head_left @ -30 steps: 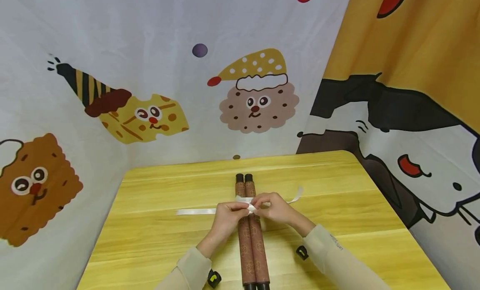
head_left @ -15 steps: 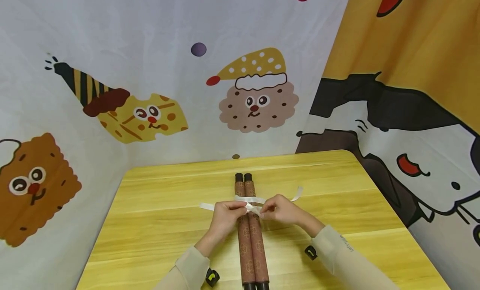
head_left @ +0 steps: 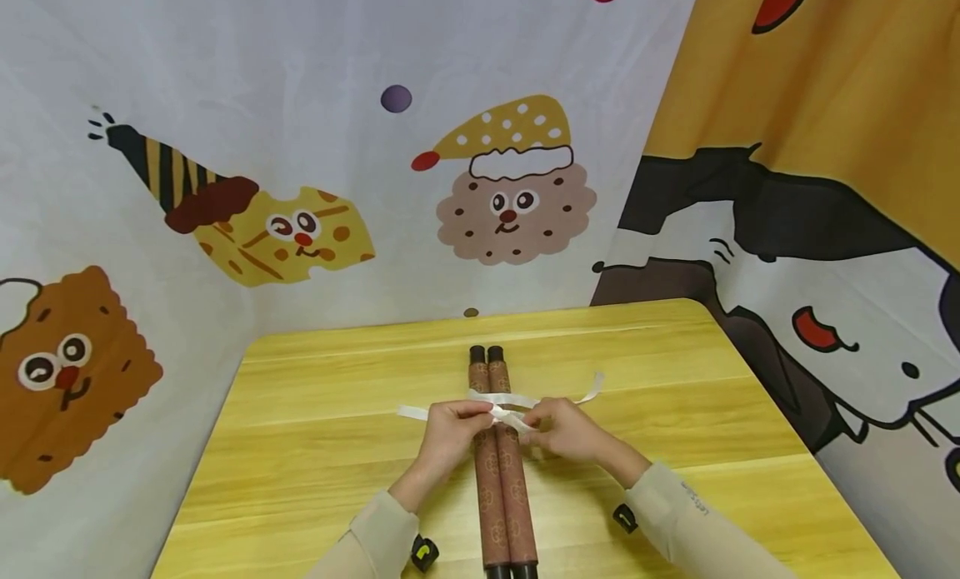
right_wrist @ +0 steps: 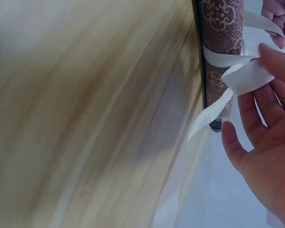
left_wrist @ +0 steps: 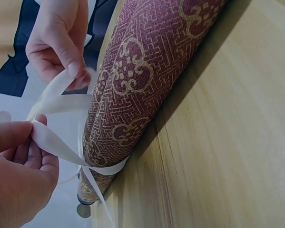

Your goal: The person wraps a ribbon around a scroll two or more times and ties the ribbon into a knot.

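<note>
I'm watching, remotely, the right hand (head_left: 566, 433), now farther from the left hand (head_left: 448, 433), pinching white ribbon (right_wrist: 249, 78) (its other fingers (right_wrist: 252, 116) spread); the left is pinching too. A loop is apparently forming above two patterned rolls (head_left: 490, 487) lying side by side.

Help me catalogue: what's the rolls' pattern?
Rolls: gold looped motifs over angular lines; best in left wrist view.

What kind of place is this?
Probably a small indoor corner set up for tabletop handiwork, perhaps for filming: cartoon-printed cloth surrounds a wood-grain table, and two patterned rolls lie there with a white ribbon.
</note>
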Available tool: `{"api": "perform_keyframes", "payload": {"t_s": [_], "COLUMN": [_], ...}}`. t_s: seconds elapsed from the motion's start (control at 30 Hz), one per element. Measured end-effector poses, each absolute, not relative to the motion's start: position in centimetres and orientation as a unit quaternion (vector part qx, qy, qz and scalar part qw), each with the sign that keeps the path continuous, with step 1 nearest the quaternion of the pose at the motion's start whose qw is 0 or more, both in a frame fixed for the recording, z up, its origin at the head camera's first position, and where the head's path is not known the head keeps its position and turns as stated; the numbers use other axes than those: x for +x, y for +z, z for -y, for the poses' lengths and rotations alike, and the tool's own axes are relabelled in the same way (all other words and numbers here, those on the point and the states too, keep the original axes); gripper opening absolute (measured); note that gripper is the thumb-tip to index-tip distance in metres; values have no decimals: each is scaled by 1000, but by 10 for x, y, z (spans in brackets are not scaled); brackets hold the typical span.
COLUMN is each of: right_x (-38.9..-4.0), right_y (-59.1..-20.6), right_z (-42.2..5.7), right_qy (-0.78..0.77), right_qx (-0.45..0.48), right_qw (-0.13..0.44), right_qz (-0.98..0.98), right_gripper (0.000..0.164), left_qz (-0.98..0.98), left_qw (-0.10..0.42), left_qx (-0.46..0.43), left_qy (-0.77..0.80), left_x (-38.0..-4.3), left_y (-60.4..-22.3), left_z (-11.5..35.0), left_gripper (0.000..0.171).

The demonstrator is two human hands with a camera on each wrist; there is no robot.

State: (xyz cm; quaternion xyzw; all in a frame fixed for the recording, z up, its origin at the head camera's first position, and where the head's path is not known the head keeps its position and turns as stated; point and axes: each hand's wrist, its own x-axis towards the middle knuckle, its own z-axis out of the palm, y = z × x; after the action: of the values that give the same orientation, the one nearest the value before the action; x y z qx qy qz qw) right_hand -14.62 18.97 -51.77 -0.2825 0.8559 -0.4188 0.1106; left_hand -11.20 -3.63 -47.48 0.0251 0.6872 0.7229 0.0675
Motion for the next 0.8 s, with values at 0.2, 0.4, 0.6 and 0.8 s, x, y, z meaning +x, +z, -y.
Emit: {"api": "perform_keyframes", "payload": {"t_s": [0.2, 0.4, 0.6, 0.8], "right_x": [-143, -143, -146, -150], "right_y": [-511, -506, -500, -491], "right_z": [-201, -223, -261, -297], "right_qy": [-399, -390, -392, -367], "right_qx": [-272, -263, -231, -172], "right_qw": [130, 146, 139, 101], "right_qz": [-866, -870, -879, -909], "right_gripper": [5, 6, 16, 19], "left_qz": [-691, -697, -703, -703], "left_qw": [68, 66, 63, 67], "left_qx": [23, 15, 10, 11], "left_qy": [719, 714, 708, 708], "left_x": [-111, -111, -111, -110], "left_y": [-475, -473, -471, -470], "left_z": [35, 36, 36, 35], "left_gripper": [19, 19, 20, 20]}}
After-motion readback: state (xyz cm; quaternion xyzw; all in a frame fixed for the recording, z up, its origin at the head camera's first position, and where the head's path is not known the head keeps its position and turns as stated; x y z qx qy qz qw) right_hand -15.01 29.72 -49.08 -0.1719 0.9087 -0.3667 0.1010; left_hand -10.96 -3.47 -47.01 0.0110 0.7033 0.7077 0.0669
